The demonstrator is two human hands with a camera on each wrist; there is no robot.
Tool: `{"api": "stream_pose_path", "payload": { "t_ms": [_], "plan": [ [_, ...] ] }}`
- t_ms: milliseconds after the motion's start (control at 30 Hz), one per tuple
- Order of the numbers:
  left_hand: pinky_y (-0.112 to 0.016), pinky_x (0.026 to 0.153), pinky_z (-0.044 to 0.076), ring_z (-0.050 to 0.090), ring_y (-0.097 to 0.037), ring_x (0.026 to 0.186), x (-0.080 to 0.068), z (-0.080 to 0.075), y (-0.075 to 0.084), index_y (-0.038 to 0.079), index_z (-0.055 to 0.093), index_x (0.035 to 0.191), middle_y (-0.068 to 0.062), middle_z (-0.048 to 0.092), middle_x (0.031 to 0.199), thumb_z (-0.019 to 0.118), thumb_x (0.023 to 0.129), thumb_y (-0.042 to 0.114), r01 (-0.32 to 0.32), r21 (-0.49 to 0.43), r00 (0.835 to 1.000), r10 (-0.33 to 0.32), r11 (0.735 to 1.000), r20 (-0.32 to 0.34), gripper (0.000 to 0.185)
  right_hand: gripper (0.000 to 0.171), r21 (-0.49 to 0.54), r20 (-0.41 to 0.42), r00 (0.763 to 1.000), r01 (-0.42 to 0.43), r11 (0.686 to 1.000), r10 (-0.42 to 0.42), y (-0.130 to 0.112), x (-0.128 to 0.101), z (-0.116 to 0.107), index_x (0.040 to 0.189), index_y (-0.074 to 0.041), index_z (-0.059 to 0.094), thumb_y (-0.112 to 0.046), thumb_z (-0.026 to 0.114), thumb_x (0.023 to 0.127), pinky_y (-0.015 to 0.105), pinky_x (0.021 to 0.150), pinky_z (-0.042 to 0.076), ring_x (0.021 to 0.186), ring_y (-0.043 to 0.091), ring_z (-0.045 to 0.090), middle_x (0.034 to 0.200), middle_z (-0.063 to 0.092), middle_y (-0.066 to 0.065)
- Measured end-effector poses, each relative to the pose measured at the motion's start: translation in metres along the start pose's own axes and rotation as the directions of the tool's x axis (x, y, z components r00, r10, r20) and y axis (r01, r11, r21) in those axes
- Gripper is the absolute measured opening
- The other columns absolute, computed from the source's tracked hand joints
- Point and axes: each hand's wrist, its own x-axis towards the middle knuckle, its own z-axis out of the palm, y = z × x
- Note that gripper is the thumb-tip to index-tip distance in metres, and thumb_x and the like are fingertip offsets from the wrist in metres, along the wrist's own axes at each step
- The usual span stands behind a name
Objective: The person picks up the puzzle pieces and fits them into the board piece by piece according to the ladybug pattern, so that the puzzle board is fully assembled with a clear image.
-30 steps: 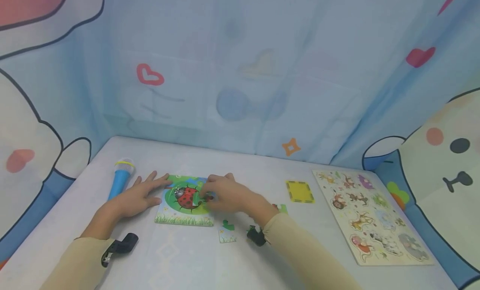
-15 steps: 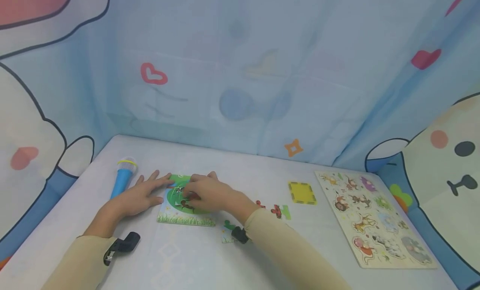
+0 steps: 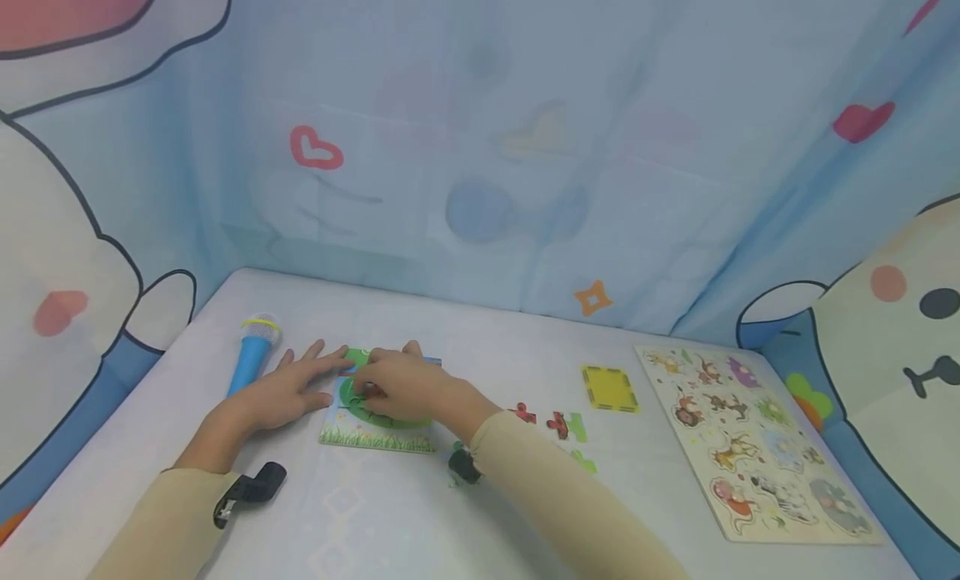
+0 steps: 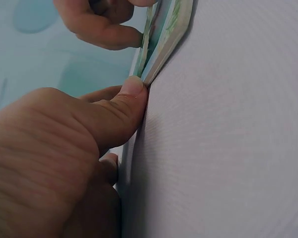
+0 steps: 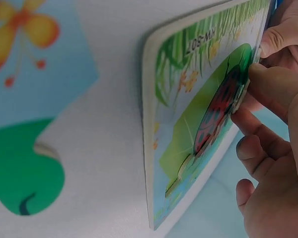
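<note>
A ladybug jigsaw puzzle in a board (image 3: 375, 439) lies on the table, its grass border toward the person. My left hand (image 3: 288, 388) rests at the board's left edge with fingers spread, thumb tip (image 4: 134, 85) right at the edge. Over the middle of the picture, my right hand (image 3: 405, 386) bends its thumb and index finger together on a puzzle piece (image 5: 242, 93) near the ladybug's head. That piece is mostly hidden by the fingers. Much of the ladybug (image 5: 216, 114) shows in the right wrist view, with slightly raised piece edges around it.
Loose puzzle pieces (image 3: 558, 426) lie right of the board, and a green-and-blue piece (image 5: 25, 168) is close under the right wrist. A blue toy microphone (image 3: 251, 359) lies behind the left hand. A yellow square tile (image 3: 611, 388) and an animal puzzle board (image 3: 727, 434) lie farther right.
My right hand has moved left across the board, from its right side to the middle, uncovering loose pieces at the right. My left hand keeps its place at the board's edge.
</note>
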Motion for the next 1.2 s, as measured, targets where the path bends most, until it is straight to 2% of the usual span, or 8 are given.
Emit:
{"api": "stream_pose_path", "payload": {
  "t_ms": [167, 300, 400, 600, 767, 867, 1033, 1200],
  "plan": [
    [-0.064, 0.112, -0.008, 0.002, -0.042, 0.146, 0.001, 0.0, 0.001, 0.01, 0.044, 0.147, -0.012, 0.026, 0.158, 0.06, 0.094, 0.008, 0.0, 0.0, 1.0, 0.0, 1.0, 0.004, 0.055, 0.016, -0.099, -0.016, 1.0, 0.004, 0.995, -0.005, -0.003, -0.001, 0.0, 0.109, -0.03, 0.07, -0.029, 0.062, 0.096, 0.03, 0.071, 0.03, 0.077, 0.003, 0.045, 0.083, 0.052, -0.018],
    [-0.064, 0.112, -0.008, 0.002, -0.042, 0.146, 0.002, 0.001, 0.001, 0.01, 0.045, 0.146, -0.012, 0.026, 0.158, 0.06, 0.094, 0.008, -0.002, -0.005, 1.0, 0.002, 1.0, 0.004, 0.054, 0.014, -0.174, -0.033, 0.999, 0.002, 0.985, -0.008, -0.008, -0.001, -0.001, 0.104, -0.029, 0.072, -0.027, 0.062, 0.095, 0.032, 0.076, 0.034, 0.074, 0.003, 0.046, 0.08, 0.053, -0.017],
    [-0.064, 0.112, -0.007, 0.002, -0.042, 0.146, 0.002, 0.001, 0.002, 0.01, 0.045, 0.146, -0.012, 0.026, 0.158, 0.06, 0.094, 0.008, 0.001, -0.006, 1.0, -0.001, 1.0, 0.003, 0.054, 0.012, -0.189, -0.035, 0.999, -0.005, 0.982, -0.002, -0.009, 0.0, 0.0, 0.102, -0.028, 0.073, -0.027, 0.063, 0.094, 0.032, 0.079, 0.035, 0.075, 0.001, 0.047, 0.081, 0.055, -0.017],
    [-0.065, 0.112, -0.007, 0.004, -0.043, 0.146, 0.004, 0.003, 0.005, 0.009, 0.047, 0.145, -0.013, 0.028, 0.158, 0.06, 0.095, 0.014, 0.008, 0.012, 1.0, -0.007, 1.0, -0.003, 0.052, 0.015, -0.148, -0.014, 1.0, -0.029, 0.989, 0.027, -0.007, -0.002, 0.001, 0.105, -0.029, 0.072, -0.024, 0.063, 0.094, 0.03, 0.072, 0.031, 0.076, 0.003, 0.045, 0.082, 0.052, -0.018],
    [-0.064, 0.112, -0.006, 0.004, -0.041, 0.146, 0.006, 0.004, 0.005, 0.01, 0.048, 0.144, -0.012, 0.028, 0.158, 0.063, 0.095, 0.03, 0.037, 0.024, 0.999, -0.037, 0.999, -0.016, 0.055, 0.021, -0.13, 0.001, 1.0, -0.01, 0.991, 0.01, -0.001, -0.007, 0.002, 0.111, -0.031, 0.07, -0.022, 0.058, 0.096, 0.032, 0.071, 0.03, 0.078, 0.003, 0.045, 0.086, 0.051, -0.017],
    [-0.065, 0.112, -0.005, 0.005, -0.041, 0.146, 0.006, 0.004, 0.005, 0.011, 0.048, 0.144, -0.012, 0.028, 0.158, 0.064, 0.094, 0.032, 0.038, 0.029, 0.999, -0.037, 0.999, -0.021, 0.056, 0.023, -0.07, 0.01, 1.0, 0.011, 0.997, -0.011, 0.005, -0.011, 0.002, 0.113, -0.032, 0.069, -0.022, 0.059, 0.095, 0.033, 0.072, 0.03, 0.079, 0.002, 0.045, 0.088, 0.051, -0.017],
    [-0.065, 0.112, -0.005, 0.005, -0.042, 0.146, 0.005, 0.003, 0.005, 0.012, 0.049, 0.143, -0.012, 0.028, 0.158, 0.066, 0.093, 0.032, 0.034, 0.027, 0.999, -0.033, 0.999, -0.028, 0.057, 0.02, 0.07, -0.016, 1.0, 0.014, 0.997, -0.013, 0.016, -0.023, 0.003, 0.11, -0.03, 0.069, -0.021, 0.062, 0.093, 0.034, 0.072, 0.031, 0.081, 0.002, 0.048, 0.091, 0.056, -0.016],
    [-0.064, 0.112, -0.006, 0.004, -0.043, 0.146, 0.002, 0.001, 0.003, 0.012, 0.049, 0.143, -0.013, 0.028, 0.158, 0.066, 0.093, 0.034, 0.038, 0.021, 0.999, -0.037, 0.999, -0.03, 0.058, 0.034, 0.093, -0.047, 0.997, -0.049, 0.994, 0.053, 0.031, -0.046, 0.006, 0.123, -0.026, 0.067, -0.019, 0.062, 0.089, 0.036, 0.075, 0.032, 0.096, 0.007, 0.053, 0.106, 0.061, -0.012]
  ]
}}
